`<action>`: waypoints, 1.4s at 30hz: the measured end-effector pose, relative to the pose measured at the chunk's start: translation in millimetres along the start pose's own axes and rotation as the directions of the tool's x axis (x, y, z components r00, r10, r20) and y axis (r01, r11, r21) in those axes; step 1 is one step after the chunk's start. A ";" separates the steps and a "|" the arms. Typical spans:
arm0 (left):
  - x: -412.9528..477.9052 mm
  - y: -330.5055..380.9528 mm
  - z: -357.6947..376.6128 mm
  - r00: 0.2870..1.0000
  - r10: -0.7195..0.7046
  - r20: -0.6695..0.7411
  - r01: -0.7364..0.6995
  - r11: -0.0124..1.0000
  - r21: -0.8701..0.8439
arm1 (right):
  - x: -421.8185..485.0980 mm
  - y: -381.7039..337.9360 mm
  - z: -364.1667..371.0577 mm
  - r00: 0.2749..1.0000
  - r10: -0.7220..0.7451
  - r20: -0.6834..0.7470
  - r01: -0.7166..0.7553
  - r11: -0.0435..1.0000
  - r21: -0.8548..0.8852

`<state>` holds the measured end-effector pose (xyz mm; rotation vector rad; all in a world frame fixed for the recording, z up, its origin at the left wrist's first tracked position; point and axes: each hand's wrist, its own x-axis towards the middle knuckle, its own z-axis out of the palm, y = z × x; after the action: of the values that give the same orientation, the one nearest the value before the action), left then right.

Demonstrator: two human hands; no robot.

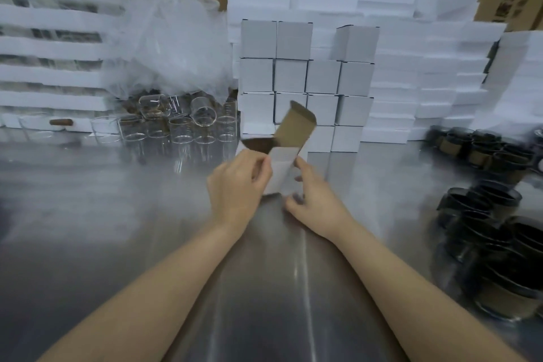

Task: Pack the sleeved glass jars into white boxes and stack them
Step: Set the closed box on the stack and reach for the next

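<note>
Your left hand (pixel 238 182) and right hand (pixel 311 200) both grip one box (pixel 282 173), held between them. Flap (pixel 296 126) stands open; contents hidden. Likely step: readying or closing the box. Next move needs a jar, or the flap tucked. Jars (pixel 484 214) sit well right. Stack (pixel 305 76) just behind.

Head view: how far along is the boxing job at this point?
Done: closed white boxes stand stacked in rows at the back. In hand: left hand and right hand hold an open box, flaps up; whether a jar is inside cannot be seen. Left: many sleeved jars wait at the right.
</note>
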<state>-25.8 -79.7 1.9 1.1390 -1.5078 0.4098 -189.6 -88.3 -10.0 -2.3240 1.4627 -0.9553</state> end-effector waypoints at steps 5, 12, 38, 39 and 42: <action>-2.8 15.7 5.2 0.965 0.254 0.063 -0.253 0.967 -0.035 | 1.0 0.3 -4.2 0.999 -0.051 -0.018 0.054 0.944 0.326; -3.8 5.8 7.1 0.972 0.071 0.222 0.019 0.926 -0.377 | -2.8 -1.6 -7.9 0.974 -0.070 -0.214 0.137 0.938 0.320; 6.9 -8.8 13.5 0.743 -0.371 0.557 0.647 0.612 -0.455 | 8.1 7.1 -16.8 0.958 0.280 -0.063 -0.169 0.729 0.663; 7.3 -10.1 12.9 0.722 -0.375 0.582 0.659 0.629 -0.412 | 7.9 5.5 -15.6 0.958 0.282 -0.041 -0.193 0.747 0.637; 2.7 -9.7 9.9 0.718 -0.270 0.641 0.574 0.751 -0.327 | 6.1 0.8 -14.7 0.964 0.266 -0.004 -0.218 0.800 0.559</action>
<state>-23.1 -93.0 -1.8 1.1813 -1.6214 -0.7014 -197.7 -91.9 3.2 -1.6523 1.2497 -1.2153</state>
